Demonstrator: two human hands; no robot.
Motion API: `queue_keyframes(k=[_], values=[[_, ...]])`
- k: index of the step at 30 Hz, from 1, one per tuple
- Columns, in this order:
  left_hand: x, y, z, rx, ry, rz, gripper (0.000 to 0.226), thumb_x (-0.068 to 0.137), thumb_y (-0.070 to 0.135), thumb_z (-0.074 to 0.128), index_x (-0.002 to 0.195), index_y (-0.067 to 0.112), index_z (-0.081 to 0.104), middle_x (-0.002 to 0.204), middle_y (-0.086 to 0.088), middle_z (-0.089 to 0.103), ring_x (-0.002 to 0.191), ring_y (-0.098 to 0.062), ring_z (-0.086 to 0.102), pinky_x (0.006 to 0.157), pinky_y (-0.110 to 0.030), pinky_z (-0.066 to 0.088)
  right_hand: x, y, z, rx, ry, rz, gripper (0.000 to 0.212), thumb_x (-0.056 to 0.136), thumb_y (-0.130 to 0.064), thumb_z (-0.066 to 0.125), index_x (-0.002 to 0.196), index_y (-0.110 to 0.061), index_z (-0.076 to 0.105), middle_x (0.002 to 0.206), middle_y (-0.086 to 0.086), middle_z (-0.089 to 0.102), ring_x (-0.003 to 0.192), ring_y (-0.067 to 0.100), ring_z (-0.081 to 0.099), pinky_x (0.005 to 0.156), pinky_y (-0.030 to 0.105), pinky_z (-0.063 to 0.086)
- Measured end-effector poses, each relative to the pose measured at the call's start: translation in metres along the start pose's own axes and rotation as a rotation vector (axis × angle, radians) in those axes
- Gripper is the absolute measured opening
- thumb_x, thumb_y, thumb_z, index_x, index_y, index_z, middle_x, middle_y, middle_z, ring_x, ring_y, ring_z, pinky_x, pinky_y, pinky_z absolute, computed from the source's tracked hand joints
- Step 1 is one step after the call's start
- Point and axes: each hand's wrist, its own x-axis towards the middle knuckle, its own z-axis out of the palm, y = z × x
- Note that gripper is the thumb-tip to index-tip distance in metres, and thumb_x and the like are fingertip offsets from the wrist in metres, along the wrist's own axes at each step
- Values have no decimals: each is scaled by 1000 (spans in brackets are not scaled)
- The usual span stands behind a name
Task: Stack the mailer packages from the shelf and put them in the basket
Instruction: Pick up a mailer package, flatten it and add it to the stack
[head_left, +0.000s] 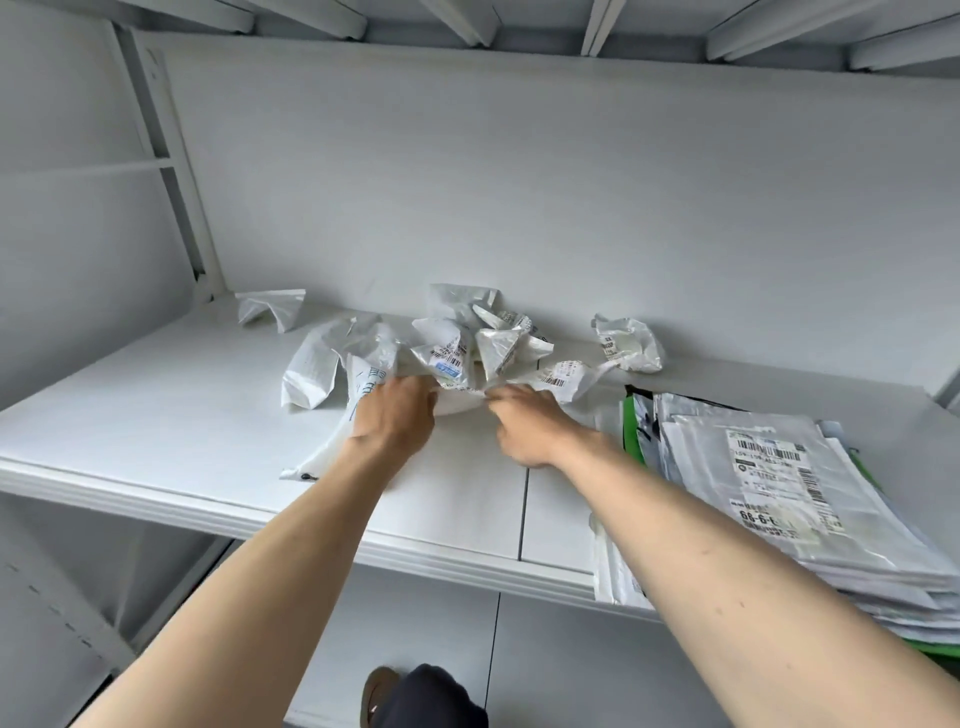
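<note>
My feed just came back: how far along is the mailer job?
Done: a flat stack of mailers sits at the shelf's right end. In hand: left hand and right hand both grip a white mailer at the crumpled pile. Left: that pile, two loose crumpled mailers, then the basket, which isn't in view.

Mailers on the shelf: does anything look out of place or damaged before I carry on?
Yes. The flat stack of mailers at the right overhangs the shelf front edge. The loose mailers in the middle are crumpled and heaped, and two crumpled ones lie apart: one at back left, one at back right. Both hands grip the heap.
</note>
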Motion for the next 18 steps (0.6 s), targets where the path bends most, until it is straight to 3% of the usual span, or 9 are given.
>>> queue_keyframes(k=[3,6,9,10,12,14,16,18], values=[[6,16,-29,-264,138,-129,19,96,22,51,108,17,64,109,-18,66,103,-39,59,73,-36,38,-9,10,-26,447,208,50,47,90,-3,53,136,-14,46,146,4,42,133,24,43,104,26,35],[16,34,-56,-637,222,-169,10,93,19,53,93,11,60,90,-14,64,87,-33,58,67,-33,38,-22,14,-51,811,407,116,66,82,-5,71,133,-15,30,135,9,43,122,24,51,101,32,43],[17,61,-81,-1034,238,-200,11,92,24,56,86,14,57,72,-1,56,70,-22,54,63,-35,49,-40,20,-75,991,406,216,93,77,-19,82,144,-19,17,129,8,48,114,22,56,97,33,47],[16,71,-88,-1122,237,-193,13,94,24,56,88,13,57,70,1,54,66,-20,52,58,-27,48,-47,24,-80,1009,397,236,90,77,-22,82,144,-21,22,127,6,53,112,21,57,97,32,48],[9,93,-99,-1182,204,-153,14,97,24,56,91,11,57,71,1,53,64,-15,50,52,-17,45,-65,32,-90,1016,423,226,56,79,-22,81,125,-21,49,104,-1,65,95,14,63,84,22,50],[1,112,-105,-1229,73,-52,19,94,31,62,96,12,59,82,-2,61,73,-18,59,66,-27,53,-86,44,-100,990,511,234,25,82,-18,78,100,-21,62,82,-7,65,76,8,61,70,18,48],[-10,133,-107,-1288,-123,66,33,85,35,71,107,13,61,96,-2,70,84,-17,69,71,-30,56,-110,61,-109,1007,584,273,19,82,-16,78,94,-21,66,86,-6,69,79,10,64,77,26,51],[-21,151,-107,-1162,-219,151,36,79,30,76,106,8,64,90,0,73,77,-10,72,64,-20,53,-127,79,-117,1070,604,310,20,79,-11,79,92,-21,67,90,-5,71,85,13,68,80,28,55]])
